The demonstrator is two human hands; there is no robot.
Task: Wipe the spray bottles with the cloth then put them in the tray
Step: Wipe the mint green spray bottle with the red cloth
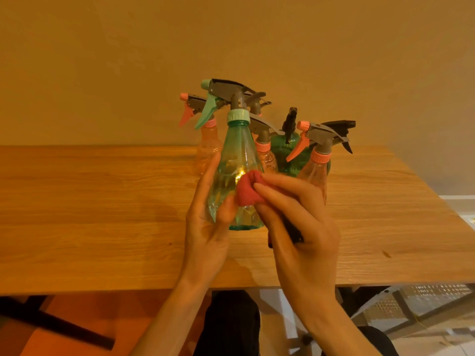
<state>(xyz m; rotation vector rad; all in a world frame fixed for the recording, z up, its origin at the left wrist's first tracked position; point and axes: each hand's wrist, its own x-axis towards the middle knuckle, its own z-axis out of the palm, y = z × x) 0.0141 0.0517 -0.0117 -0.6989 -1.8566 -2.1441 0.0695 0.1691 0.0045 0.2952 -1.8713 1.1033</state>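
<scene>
The left hand (205,222) wraps the lower body of a clear teal plastic spray bottle (237,173) with a grey trigger head, holding it upright above the wooden table (102,201), probably so its front faces the wiping hand. The right hand (303,227) pinches a bunched red cloth (248,188) and presses it against the bottle's side. Just beyond both hands stand several clear orange spray bottles (317,170) and a dark green one (284,152). The tray is hard to make out.
</scene>
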